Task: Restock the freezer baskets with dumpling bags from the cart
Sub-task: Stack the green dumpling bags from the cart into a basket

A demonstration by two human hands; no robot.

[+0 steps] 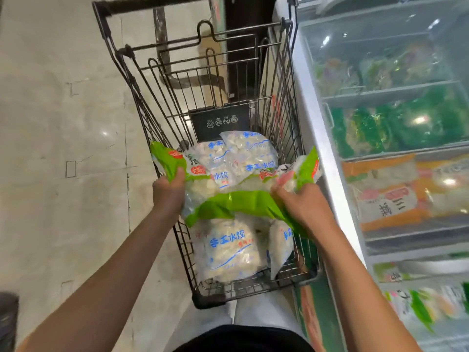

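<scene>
A dark wire cart [157, 115] stands in front of me, holding several dumpling bags. A green-edged dumpling bag [228, 201] is held over the cart by both hands. My left hand [168, 191] grips its left green corner. My right hand [300, 201] grips its right side, where another green-edged bag corner [308, 166] also sticks up. Under and behind them lie clear bags with blue print, one near me [228, 250] and others at the far end [251, 153]. The freezer [319, 148] runs along the cart's right side.
Under the freezer's glass lids lie green packs [396, 125], orange-and-white packs [390, 191] and mixed packs further back [375, 69]. Pale tiled floor [63, 148] spreads to the left. A dark object [7, 321] sits at the lower left edge.
</scene>
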